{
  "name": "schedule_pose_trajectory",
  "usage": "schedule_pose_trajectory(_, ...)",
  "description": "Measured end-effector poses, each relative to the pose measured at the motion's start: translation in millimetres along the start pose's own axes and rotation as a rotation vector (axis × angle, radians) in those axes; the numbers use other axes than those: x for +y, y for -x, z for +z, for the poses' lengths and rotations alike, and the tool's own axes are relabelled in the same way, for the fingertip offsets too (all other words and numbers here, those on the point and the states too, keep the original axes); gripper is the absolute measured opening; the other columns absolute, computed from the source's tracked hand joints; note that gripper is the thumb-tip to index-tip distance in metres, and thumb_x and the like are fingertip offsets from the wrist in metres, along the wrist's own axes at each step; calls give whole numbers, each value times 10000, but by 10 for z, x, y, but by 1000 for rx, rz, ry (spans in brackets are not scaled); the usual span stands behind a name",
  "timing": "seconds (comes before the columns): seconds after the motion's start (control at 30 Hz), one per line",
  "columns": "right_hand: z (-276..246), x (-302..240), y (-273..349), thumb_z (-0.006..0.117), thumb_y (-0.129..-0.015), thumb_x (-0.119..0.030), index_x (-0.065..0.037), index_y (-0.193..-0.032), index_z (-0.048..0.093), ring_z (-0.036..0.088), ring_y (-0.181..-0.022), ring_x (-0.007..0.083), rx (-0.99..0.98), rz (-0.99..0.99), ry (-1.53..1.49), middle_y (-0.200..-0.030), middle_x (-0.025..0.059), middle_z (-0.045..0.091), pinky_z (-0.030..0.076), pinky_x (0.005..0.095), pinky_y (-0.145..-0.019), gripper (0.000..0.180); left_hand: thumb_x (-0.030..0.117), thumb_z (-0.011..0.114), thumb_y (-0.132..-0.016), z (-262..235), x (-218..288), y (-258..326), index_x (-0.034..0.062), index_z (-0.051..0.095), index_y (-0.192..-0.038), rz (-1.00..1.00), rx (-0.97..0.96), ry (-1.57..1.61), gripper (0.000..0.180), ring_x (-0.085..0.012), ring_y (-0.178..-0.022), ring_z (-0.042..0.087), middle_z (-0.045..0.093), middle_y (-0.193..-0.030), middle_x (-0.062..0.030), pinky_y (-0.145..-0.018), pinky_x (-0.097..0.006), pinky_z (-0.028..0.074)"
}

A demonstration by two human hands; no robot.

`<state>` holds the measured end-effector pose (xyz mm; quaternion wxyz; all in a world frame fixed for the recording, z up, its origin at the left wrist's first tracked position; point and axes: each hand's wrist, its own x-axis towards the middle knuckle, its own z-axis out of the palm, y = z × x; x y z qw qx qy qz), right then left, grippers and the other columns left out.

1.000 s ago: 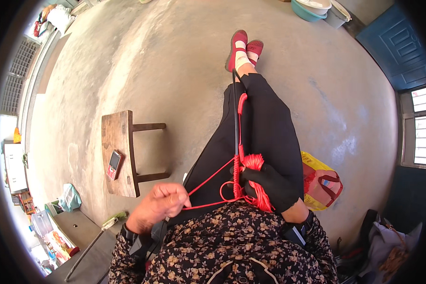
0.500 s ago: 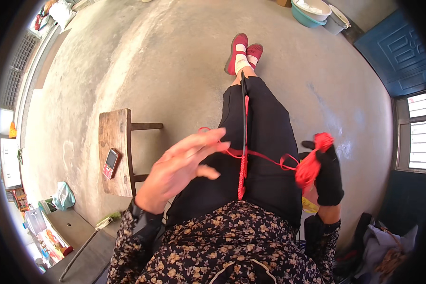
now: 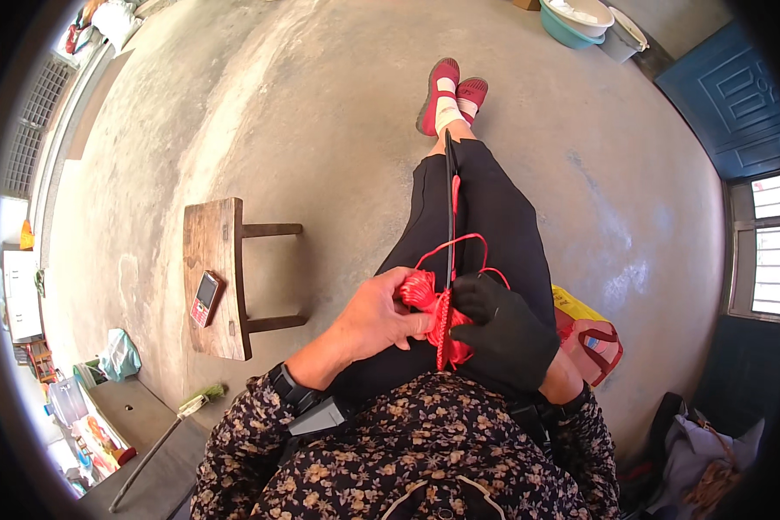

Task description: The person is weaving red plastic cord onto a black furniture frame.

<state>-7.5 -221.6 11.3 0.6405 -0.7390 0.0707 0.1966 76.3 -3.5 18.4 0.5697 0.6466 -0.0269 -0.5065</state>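
Note:
A bundle of glossy red cord (image 3: 419, 291) lies across a thin black strip (image 3: 451, 208) that runs lengthwise over my lap. Red braiding (image 3: 443, 336) covers the strip's near part. My bare left hand (image 3: 368, 319) closes on the bundle's left end, thumb over it. On the other side, my right hand (image 3: 511, 336) in a black glove is closed at the bundle's right end, beside the braiding; its fingertips are partly hidden. A loose loop of red cord (image 3: 475, 236) arches above both hands, crossing the strip.
To the left, a wooden stool (image 3: 218, 286) bears a red mobile phone (image 3: 206, 299). A yellow and red bag (image 3: 594, 342) sits on the floor by my right leg. Basins (image 3: 572, 33) stand at the far right, near a blue door (image 3: 732, 95). A brush (image 3: 182, 412) lies lower left.
The right hand has brought the cord bundle from the right in to the strip. The left hand, open before, has come down and closed on the bundle's left end.

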Motion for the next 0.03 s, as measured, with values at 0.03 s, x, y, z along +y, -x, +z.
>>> schedule_pose_trajectory(0.03, 12, 35, 28, 762, -858, -266, -142, -1411, 501, 598, -1260, 318, -54, 41, -149, -1480, 159, 511, 487, 411, -1069, 624, 46, 720, -913, -6, -18, -7, 5, 487, -1399, 16, -6, -1, 541, -134, -793, 687, 680, -1062, -85, -570, -239, 555)
